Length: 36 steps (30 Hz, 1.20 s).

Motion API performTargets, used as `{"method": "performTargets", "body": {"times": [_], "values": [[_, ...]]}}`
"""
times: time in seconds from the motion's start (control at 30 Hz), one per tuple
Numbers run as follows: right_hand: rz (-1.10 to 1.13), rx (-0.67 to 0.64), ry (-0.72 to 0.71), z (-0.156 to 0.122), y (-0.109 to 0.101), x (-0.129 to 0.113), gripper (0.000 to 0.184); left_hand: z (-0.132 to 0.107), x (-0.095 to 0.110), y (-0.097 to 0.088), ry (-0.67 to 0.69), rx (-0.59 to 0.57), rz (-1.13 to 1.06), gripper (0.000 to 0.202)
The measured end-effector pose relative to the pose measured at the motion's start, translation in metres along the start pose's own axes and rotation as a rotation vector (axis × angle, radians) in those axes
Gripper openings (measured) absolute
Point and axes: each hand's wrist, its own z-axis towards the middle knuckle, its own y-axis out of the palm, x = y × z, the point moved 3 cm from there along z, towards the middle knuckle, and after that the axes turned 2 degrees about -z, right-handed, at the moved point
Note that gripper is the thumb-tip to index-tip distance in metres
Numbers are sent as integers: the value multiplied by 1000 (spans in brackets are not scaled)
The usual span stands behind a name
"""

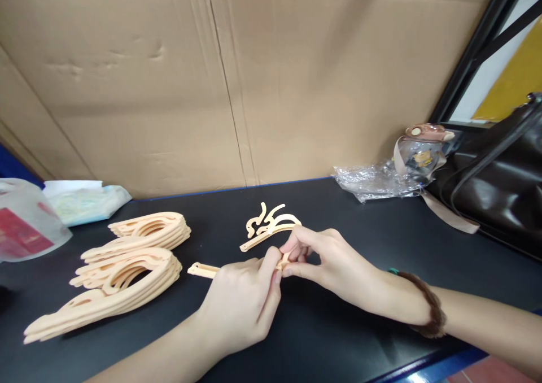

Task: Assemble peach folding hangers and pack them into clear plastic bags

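My left hand [243,301] and my right hand [326,261] meet over the black table [339,326], both pinched on a pale peach plastic hanger [203,269] whose flat arm sticks out to the left of my left hand. Its curved hook end [273,222] rises behind my right fingers. A stack of the same peach hangers [122,270] lies to the left, fanned in two piles. A dark bracelet is on my right wrist.
A cardboard wall [237,83] closes off the back of the table. A dark brown handbag [499,185] sits at the right, with crumpled clear plastic [372,182] and a small clear pouch beside it. Plastic bags [25,219] lie at the far left.
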Motion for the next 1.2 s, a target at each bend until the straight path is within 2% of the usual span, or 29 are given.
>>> {"method": "performTargets", "body": {"times": [0.23, 0.3, 0.47, 0.67, 0.73, 0.83, 0.93, 1.03, 1.13, 1.2], "values": [[-55, -84, -137, 2, 0, 3, 9, -1, -2, 2, 17, -24, -59, 8], [-51, -108, -134, 2, -1, 4, 11, -2, -1, 2, 43, -28, -74, 10], [120, -199, -68, 1, -2, 7, 12, -4, 0, 1, 118, -10, -148, 13], [84, -208, -68, 1, -2, 5, 10, -2, -2, 1, 43, -36, -173, 12], [77, -190, -94, 2, -3, 4, 6, -1, -4, -1, -22, -13, -214, 11], [15, -164, -168, 3, -7, 1, 7, -2, -7, -1, -192, -18, -343, 12], [-36, -136, -188, 5, -14, 0, 11, -5, -11, 1, -424, -78, -503, 16], [-83, -57, -158, 9, -24, 4, 7, -5, -15, 5, -628, -140, -782, 21], [-220, 45, -111, 14, -36, 16, 9, -1, -19, 5, -739, -95, -1086, 26], [-389, 93, -89, 18, -42, 28, 10, 2, -23, 4, -787, -22, -1189, 31]]}}
